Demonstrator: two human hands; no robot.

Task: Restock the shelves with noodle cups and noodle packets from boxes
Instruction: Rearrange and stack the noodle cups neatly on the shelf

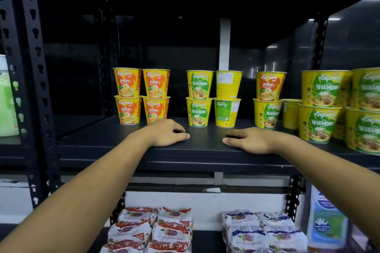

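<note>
Both my hands rest palm down on the front of the black shelf (102,139) and hold nothing. My left hand (166,133) lies just in front of the orange Ayam noodle cups (141,96), stacked two high. My right hand (250,139) lies in front of the green and yellow Vegetarian noodle cups (213,98), also stacked two high. More cups (269,98) and a nearer group of Vegetarian cups (337,107) stand at the right. On the lower shelf lie red noodle packets (152,230) and blue noodle packets (263,232).
A black perforated upright (35,88) borders the shelf at the left, with a pale green pack (7,98) beyond it. A white and blue bottle (327,222) stands at the lower right. The left part of the cup shelf is bare.
</note>
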